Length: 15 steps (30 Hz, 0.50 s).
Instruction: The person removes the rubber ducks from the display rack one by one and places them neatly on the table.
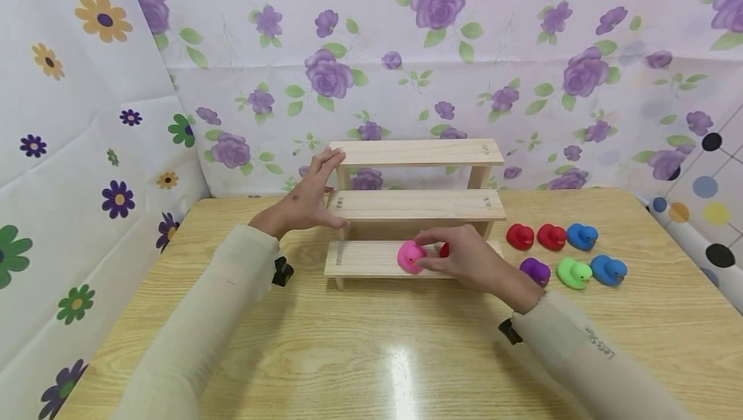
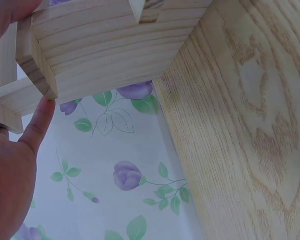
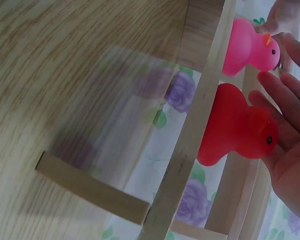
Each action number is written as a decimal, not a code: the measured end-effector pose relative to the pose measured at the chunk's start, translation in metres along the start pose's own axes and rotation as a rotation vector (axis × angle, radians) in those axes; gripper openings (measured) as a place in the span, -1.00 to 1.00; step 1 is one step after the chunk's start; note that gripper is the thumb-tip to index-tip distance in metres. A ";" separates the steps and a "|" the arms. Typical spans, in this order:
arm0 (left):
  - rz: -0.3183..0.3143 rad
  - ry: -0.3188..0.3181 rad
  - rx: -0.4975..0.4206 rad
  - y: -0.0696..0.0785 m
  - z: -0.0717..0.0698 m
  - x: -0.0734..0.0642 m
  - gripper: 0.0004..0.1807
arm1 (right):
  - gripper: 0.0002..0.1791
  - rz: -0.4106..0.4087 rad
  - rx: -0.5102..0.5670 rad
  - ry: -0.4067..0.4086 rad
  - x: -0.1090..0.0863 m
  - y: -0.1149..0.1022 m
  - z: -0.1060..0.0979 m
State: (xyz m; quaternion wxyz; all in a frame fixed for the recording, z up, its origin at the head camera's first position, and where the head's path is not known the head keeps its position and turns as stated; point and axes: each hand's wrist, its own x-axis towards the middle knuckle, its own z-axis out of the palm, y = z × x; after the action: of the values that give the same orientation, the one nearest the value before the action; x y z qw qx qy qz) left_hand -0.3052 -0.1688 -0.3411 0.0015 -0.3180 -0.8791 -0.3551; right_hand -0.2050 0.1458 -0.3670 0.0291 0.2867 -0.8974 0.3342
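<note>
A three-tier wooden shelf (image 1: 415, 205) stands on the table. My left hand (image 1: 307, 200) grips its left side, fingers at the top board's end and thumb by the middle board; the left wrist view shows the thumb (image 2: 38, 122) against a board end. On the lowest board sits a pink rubber duck (image 1: 410, 257). A red rubber duck (image 3: 237, 127) is beside it, mostly covered by my right hand (image 1: 464, 255) in the head view. The right hand's thumb and forefinger are spread around the pink duck's head, fairly straight, with the tips at its edge.
Right of the shelf lie more rubber ducks: two red ones, including a red duck (image 1: 551, 237), two blue ones, including a blue duck (image 1: 608, 270), a purple duck (image 1: 535, 271) and a green duck (image 1: 574, 273). Flowered cloth (image 1: 383, 110) hangs behind the table (image 1: 325, 355).
</note>
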 end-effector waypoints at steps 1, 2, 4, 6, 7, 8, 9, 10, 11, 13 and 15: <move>0.000 0.001 -0.001 0.000 0.000 0.000 0.39 | -0.61 -0.002 -0.005 -0.001 0.001 0.000 0.001; 0.000 0.002 -0.005 0.000 0.000 0.000 0.39 | -0.62 -0.004 -0.009 -0.001 0.001 0.000 0.001; 0.000 0.003 -0.010 -0.001 0.000 0.000 0.39 | -0.63 -0.008 -0.017 -0.001 0.002 -0.001 0.003; 0.002 0.002 -0.010 -0.001 0.000 0.000 0.39 | -0.65 -0.013 -0.020 -0.004 0.003 -0.001 0.004; 0.004 0.002 -0.011 -0.001 0.000 0.000 0.39 | -0.65 -0.018 -0.023 -0.004 0.003 -0.002 0.004; 0.005 0.002 -0.012 -0.002 0.000 0.001 0.39 | -0.66 -0.021 -0.025 -0.003 0.003 -0.002 0.005; 0.005 0.002 -0.012 -0.002 0.000 0.001 0.39 | -0.67 -0.022 -0.028 -0.005 0.004 -0.002 0.005; 0.006 0.001 -0.012 -0.002 0.000 0.001 0.39 | -0.67 -0.023 -0.033 -0.007 0.004 -0.002 0.006; 0.005 0.002 -0.012 -0.002 0.000 0.001 0.38 | -0.68 -0.025 -0.038 -0.008 0.004 -0.002 0.006; 0.000 0.002 -0.014 -0.002 0.000 0.001 0.39 | -0.69 -0.028 -0.048 -0.004 0.004 -0.003 0.007; -0.005 0.000 -0.017 -0.001 0.001 0.001 0.39 | -0.71 -0.031 -0.049 -0.001 0.004 -0.002 0.008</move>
State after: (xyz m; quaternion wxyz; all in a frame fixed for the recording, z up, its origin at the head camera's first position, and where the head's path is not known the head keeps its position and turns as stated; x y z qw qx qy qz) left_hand -0.3064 -0.1684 -0.3421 -0.0022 -0.3160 -0.8767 -0.3628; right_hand -0.2062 0.1374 -0.3711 0.0408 0.3002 -0.9007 0.3113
